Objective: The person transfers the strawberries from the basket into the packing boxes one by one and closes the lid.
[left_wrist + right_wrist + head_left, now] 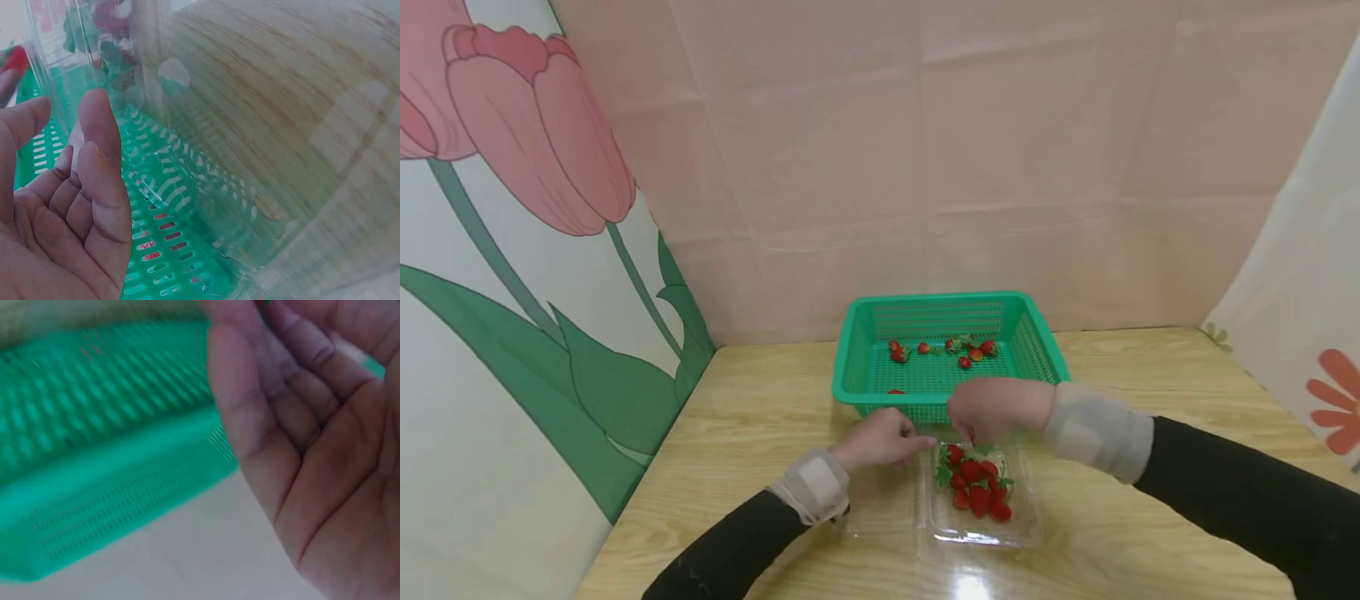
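Note:
My right hand (996, 408) pinches a strawberry (15, 60) just over the back edge of a clear plastic box (981, 537); its fingers hide most of the fruit. Several strawberries (979, 500) with green leaves lie inside that box. At the box's back left corner is my left hand (880, 439), its fingers loosely bent and nothing gripped between them. Whether its fingertips touch the plastic, I cannot tell. Behind both hands stands a green slotted basket (940, 297), with several strawberries (975, 353) spread on its floor.
The box's clear lid (880, 512) appears folded out to the left on the wooden table (760, 417). A pink cloth backdrop (820, 167) hangs behind the table, with a tulip-printed panel (542, 133) on the left and a flower-printed cloth (1300, 283) on the right.

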{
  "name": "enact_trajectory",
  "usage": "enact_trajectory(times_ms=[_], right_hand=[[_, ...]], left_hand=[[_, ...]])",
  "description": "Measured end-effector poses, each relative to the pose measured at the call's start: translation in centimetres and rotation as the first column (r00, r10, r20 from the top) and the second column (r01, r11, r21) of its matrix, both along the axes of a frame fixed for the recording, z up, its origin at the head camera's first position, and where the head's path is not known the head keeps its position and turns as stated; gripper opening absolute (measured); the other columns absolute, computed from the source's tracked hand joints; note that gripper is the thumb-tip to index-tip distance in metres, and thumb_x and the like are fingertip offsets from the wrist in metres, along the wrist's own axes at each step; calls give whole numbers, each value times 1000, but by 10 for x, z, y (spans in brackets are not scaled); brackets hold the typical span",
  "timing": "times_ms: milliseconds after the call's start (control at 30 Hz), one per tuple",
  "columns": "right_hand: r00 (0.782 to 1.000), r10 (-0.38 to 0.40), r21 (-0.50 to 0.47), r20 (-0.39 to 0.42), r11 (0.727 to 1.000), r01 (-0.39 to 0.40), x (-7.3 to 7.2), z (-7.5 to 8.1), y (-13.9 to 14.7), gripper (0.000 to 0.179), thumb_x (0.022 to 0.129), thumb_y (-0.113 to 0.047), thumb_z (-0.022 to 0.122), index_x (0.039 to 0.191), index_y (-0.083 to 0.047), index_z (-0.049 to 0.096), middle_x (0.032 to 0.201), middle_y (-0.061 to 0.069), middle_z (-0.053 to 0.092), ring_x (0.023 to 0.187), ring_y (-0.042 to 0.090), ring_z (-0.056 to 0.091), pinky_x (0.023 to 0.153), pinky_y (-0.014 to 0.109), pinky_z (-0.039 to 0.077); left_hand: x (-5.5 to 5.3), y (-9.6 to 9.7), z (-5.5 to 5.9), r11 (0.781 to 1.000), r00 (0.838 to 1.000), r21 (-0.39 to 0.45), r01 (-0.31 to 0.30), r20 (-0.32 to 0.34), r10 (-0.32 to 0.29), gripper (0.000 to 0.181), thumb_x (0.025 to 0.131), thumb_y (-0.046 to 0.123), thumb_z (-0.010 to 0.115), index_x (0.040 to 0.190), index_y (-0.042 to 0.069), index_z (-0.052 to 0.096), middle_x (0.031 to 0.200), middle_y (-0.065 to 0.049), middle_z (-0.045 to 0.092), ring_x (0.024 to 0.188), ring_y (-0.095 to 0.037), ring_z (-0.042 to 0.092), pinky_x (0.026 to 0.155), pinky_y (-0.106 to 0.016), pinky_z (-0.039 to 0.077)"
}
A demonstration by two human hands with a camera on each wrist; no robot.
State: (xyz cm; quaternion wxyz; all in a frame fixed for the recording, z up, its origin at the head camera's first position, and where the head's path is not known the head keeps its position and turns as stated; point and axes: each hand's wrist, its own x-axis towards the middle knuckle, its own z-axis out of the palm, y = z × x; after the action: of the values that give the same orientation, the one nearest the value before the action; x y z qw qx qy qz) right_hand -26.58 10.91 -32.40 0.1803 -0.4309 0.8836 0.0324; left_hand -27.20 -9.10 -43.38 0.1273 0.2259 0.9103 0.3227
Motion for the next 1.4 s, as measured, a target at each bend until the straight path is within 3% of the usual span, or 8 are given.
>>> enact_trajectory(times_ms=[33, 133, 333, 833, 1033, 1233, 1333, 1400], right_hand=[[1000, -5, 1, -19, 1000, 5, 1, -6, 1, 42, 66, 19, 54, 54, -18, 36, 54, -8, 23, 54, 7, 21, 47, 22, 22], [996, -12, -1, -92, 1000, 12, 2, -21, 5, 39, 69, 16, 61, 59, -17, 44, 56, -8, 33, 56, 8, 30, 51, 22, 31], [984, -78, 20, -158, 996, 82, 0, -48, 5, 27, 78, 3, 69, 69, -15, 51, 62, -6, 46, 58, 10, 41, 55, 26, 42], [978, -91, 78, -186, 991, 108, -1, -75, 0, 25, 74, 4, 72, 74, -14, 54, 67, -4, 48, 62, 13, 45, 62, 30, 47], [977, -79, 98, -196, 990, 100, 1, -73, 2, 25, 75, 1, 73, 72, -16, 54, 63, -5, 47, 58, 13, 44, 58, 29, 44], [970, -49, 151, -236, 985, 86, 6, -59, 5, 25, 75, -4, 72, 69, -19, 53, 59, -7, 46, 55, 12, 41, 54, 29, 41], [983, -39, 134, -181, 989, 64, 9, -46, 7, 24, 75, -5, 71, 69, -20, 54, 60, -9, 46, 56, 9, 40, 54, 27, 40], [996, -49, 82, -77, 995, 55, 9, -34, 9, 24, 76, -2, 70, 70, -18, 54, 61, -9, 44, 56, 8, 39, 53, 25, 38]], left_hand=[[0, 0, 0, 1000, 1000, 1, -1, 1, 1, 52, 91, 51, 62, 61, 8, 64, 53, 0, 63, 42, -7, 43, 41, -21, 28], [0, 0, -1, 1000, 1000, 2, -1, 8, 1, 52, 91, 52, 62, 62, 8, 65, 54, 0, 63, 45, -11, 51, 42, -22, 31], [-1, -1, -3, 1000, 1000, 12, 13, 2, -13, 51, 92, 50, 62, 64, 8, 65, 55, 0, 63, 49, -16, 59, 42, -22, 33], [1, 1, -5, 1000, 1000, 5, 19, 0, -19, 50, 91, 50, 63, 62, 10, 65, 54, 2, 62, 53, -20, 64, 44, -22, 37], [2, 1, -5, 1000, 1000, 19, 19, 18, -20, 49, 91, 50, 63, 63, 9, 65, 54, 1, 63, 53, -19, 64, 48, -25, 43], [3, 1, -1, 1000, 1000, 28, 10, 29, -11, 49, 91, 49, 64, 64, 8, 65, 56, -1, 63, 54, -21, 65, 49, -25, 43], [4, 1, 1, 1000, 999, 28, 10, 31, -11, 49, 92, 48, 63, 65, 7, 65, 56, -2, 63, 55, -22, 65, 48, -24, 42], [4, 1, 2, 999, 1000, 31, 11, 27, -12, 50, 92, 48, 63, 65, 6, 66, 56, -3, 64, 55, -22, 65, 46, -24, 40]])
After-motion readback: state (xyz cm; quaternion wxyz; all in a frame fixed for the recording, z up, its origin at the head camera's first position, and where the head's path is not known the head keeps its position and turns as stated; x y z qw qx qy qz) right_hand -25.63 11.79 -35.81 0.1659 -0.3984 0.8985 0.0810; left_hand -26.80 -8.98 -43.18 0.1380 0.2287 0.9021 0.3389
